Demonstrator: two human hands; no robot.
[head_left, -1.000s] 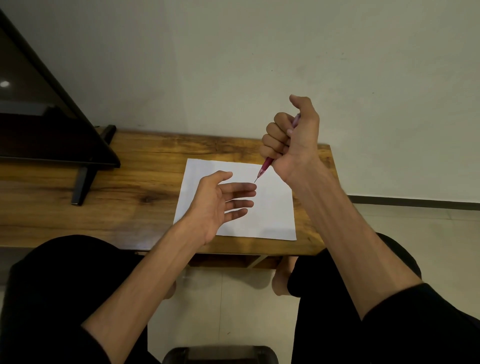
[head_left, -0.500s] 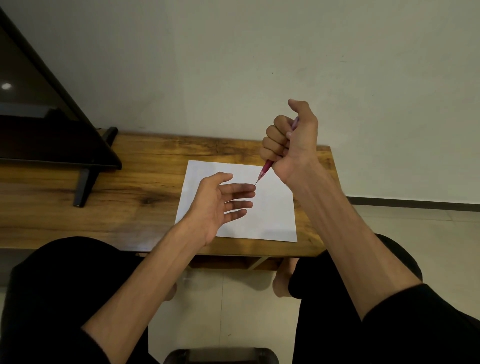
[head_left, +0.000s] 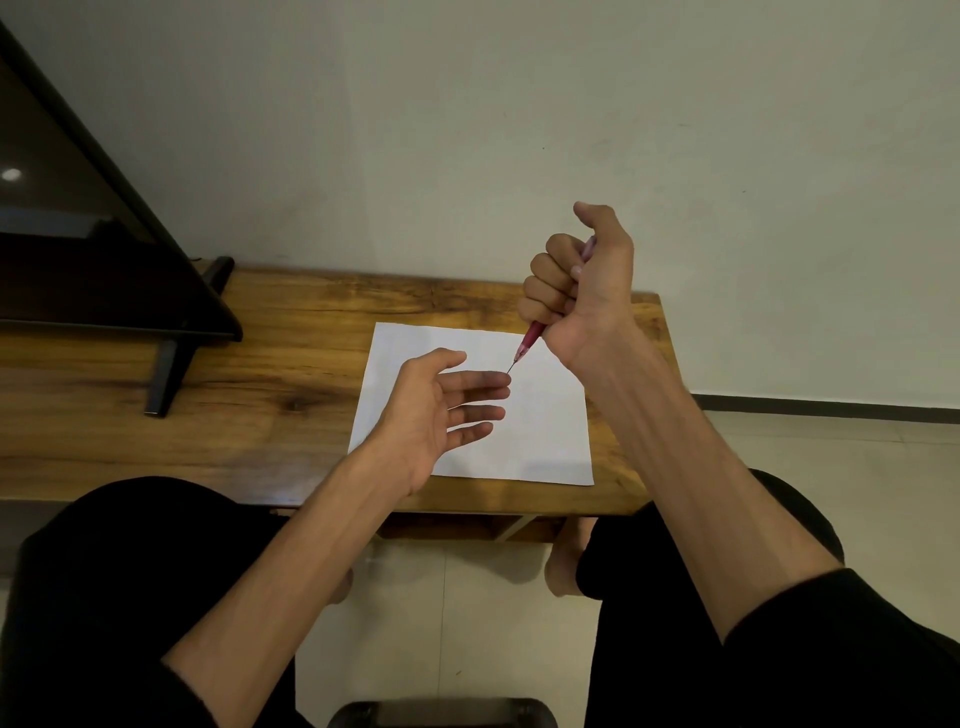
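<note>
A white sheet of paper (head_left: 540, 431) lies flat on the wooden table (head_left: 291, 384), near its right end. My right hand (head_left: 584, 291) grips a red pen (head_left: 531, 338) in a fist above the paper's far right corner, the tip pointing down and left. My left hand (head_left: 441, 410) hovers over the paper's left half, palm turned up, fingers straight and spread. The pen tip sits just beside my left index fingertip.
A dark flat screen (head_left: 78, 249) on a black stand (head_left: 171, 358) occupies the table's left part. A pale wall rises behind the table. My knees in black trousers are below the table's front edge, with tiled floor between them.
My right hand with the pen has sunk slightly, bringing the tip closer to my left fingertips. The left hand has stayed in place.
</note>
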